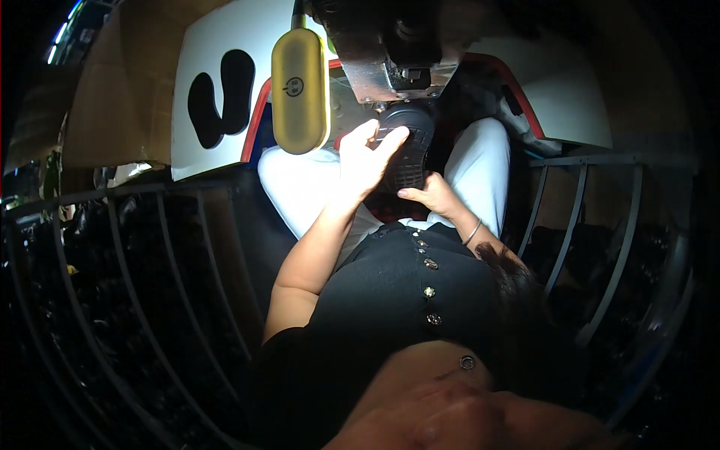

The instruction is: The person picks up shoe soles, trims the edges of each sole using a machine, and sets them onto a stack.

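Note:
A black shoe [417, 154] with a treaded sole facing up is between my hands, its far end close under the machine head. My left hand [364, 161] is at the shoe's left side, thumb and finger bent against the sole. My right hand [436, 196] grips the near end, with the thumb on the sole edge and the other fingers hidden beneath. Strong light washes out part of my left hand.
The dark machine head [405, 71] hangs over the shoe. Left of it hangs a yellow lamp-like device [301, 97]. Two black insoles [237, 90] lie on the white table [191, 150], which has a red edge. Metal racks [574, 217] stand at both sides.

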Motion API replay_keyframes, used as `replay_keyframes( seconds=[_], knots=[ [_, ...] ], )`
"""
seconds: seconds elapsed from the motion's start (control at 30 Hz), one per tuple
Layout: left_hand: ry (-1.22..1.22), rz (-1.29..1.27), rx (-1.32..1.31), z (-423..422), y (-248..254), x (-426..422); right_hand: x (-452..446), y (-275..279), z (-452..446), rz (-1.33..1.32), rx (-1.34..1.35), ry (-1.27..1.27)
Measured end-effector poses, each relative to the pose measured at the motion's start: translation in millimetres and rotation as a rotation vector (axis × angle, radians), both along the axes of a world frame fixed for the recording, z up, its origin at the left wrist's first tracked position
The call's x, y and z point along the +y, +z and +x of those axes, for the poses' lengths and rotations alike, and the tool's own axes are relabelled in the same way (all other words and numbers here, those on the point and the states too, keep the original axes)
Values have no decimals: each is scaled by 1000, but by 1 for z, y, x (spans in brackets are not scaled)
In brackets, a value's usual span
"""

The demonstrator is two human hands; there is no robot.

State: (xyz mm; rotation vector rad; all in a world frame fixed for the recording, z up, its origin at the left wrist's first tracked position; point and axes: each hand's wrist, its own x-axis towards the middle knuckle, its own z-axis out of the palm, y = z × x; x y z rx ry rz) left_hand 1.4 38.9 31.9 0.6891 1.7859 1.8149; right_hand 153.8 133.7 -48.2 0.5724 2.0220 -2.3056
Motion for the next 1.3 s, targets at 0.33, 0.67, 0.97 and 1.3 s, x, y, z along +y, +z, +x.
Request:
replay_keyframes(
  seconds=[0.33, 0.67, 0.97, 1.3],
  knots=[
    [-107, 63, 55, -1, 4, -4, 135, 67, 56, 193, 247, -323],
    [-147, 105, -111, -30, 1, -43, 143, 163, -17, 830, 344, -216],
    [-64, 250, -253, -79, -23, -105, 63, 124, -48, 848, 274, -365],
    [-618, -298, -134, -63, 11, -41, 56, 136, -80, 856, 502, -9]
  ],
)
